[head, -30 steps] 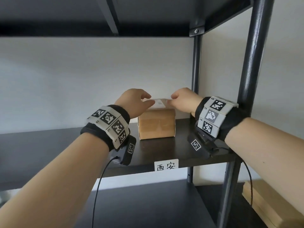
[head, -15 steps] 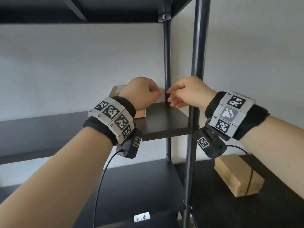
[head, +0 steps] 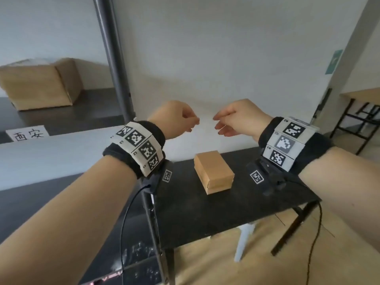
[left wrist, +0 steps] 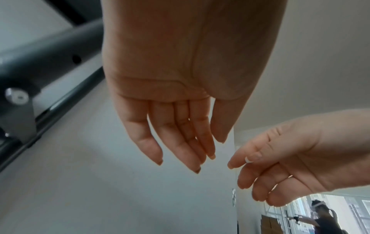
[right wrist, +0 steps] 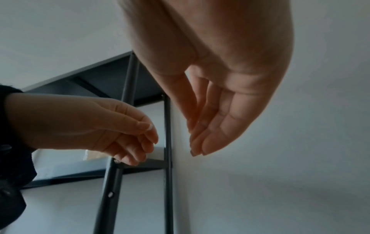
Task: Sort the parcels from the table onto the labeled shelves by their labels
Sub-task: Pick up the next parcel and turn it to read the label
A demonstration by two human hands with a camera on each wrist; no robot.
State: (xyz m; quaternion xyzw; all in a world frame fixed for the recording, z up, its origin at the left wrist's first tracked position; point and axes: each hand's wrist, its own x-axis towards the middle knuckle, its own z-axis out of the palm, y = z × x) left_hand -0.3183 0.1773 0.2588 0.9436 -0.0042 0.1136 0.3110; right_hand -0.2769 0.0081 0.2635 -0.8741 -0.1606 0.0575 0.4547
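Observation:
A small brown cardboard parcel (head: 213, 171) lies on the black table (head: 205, 212) below and between my hands. A larger brown parcel (head: 39, 83) sits on the black shelf (head: 82, 114) at the left, above a white label (head: 27, 133) with two handwritten characters. My left hand (head: 176, 118) and right hand (head: 236, 118) hover in the air facing each other, a short gap apart, well above the small parcel. Both hold nothing, and their fingers hang relaxed, as the left hand (left wrist: 180, 134) and right hand (right wrist: 204, 126) show in the wrist views.
A dark shelf post (head: 115, 64) stands upright just left of my left hand. A white wall (head: 226, 58) runs behind the table. Another black-framed table (head: 362, 112) stands at the far right. A second person (left wrist: 324, 218) appears far off in the left wrist view.
Both hands have let go of the parcel on the labelled shelf and drawn back. The view has swung right, from the shelf to the table with the small parcel.

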